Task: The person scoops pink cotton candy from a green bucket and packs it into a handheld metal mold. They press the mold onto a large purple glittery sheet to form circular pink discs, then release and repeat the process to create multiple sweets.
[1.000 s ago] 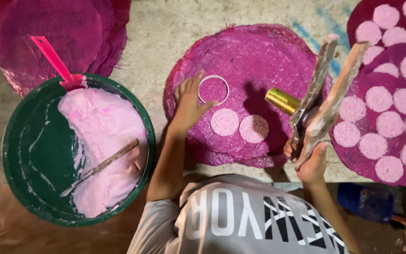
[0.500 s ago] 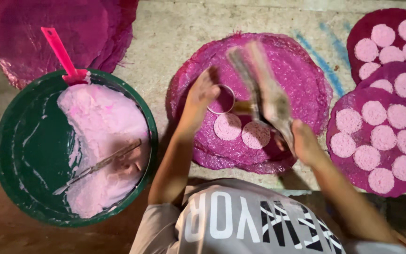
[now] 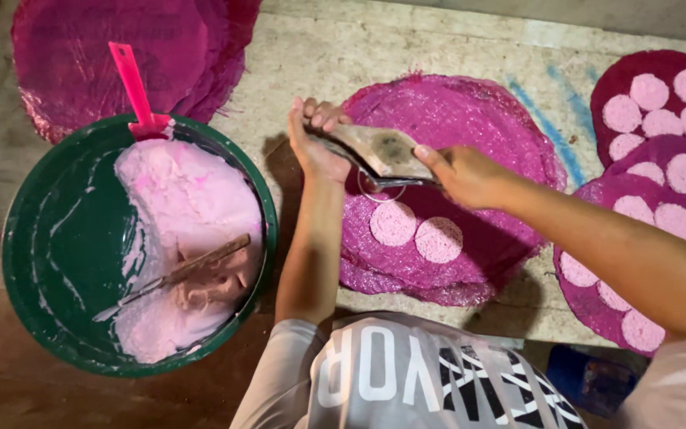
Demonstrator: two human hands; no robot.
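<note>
— From the head camera, what's in the hands?

— A flat, blade-shaped scraper [image 3: 381,149], brownish-grey, smeared and dull, with one dark spot on its face. It lies slantwise over a thin metal ring [image 3: 381,184], a round wire hoop resting on the magenta mat [image 3: 486,127] in the middle of the concrete slab [image 3: 319,56].

— And the mat itself?

— Round, woven, coarse and glittery, frayed at the rim, stacked on others like it. Two pale pink discs [image 3: 416,232] of paste, flat and matte, sit just below the ring, nearly touching each other.

— How do the hands stand?

— The left hand [image 3: 317,141] comes up from below, forearm straight, fingers curled round the scraper's left end. The right hand [image 3: 464,173] reaches in from the slab's right edge, arm crossing a filled mat [image 3: 597,238], and is closed on the scraper's right end, thumb on top.

— What else is around?

— A green basin [image 3: 57,238] at the slab's left edge, glossy, streaked white, holding a mound of soft pink paste [image 3: 184,214] with a stick [image 3: 176,274] lying in it and a pink handle [image 3: 135,86] at its far rim. More mats [image 3: 121,48] in the far left corner; disc-covered ones [image 3: 660,111] at the far right.
</note>
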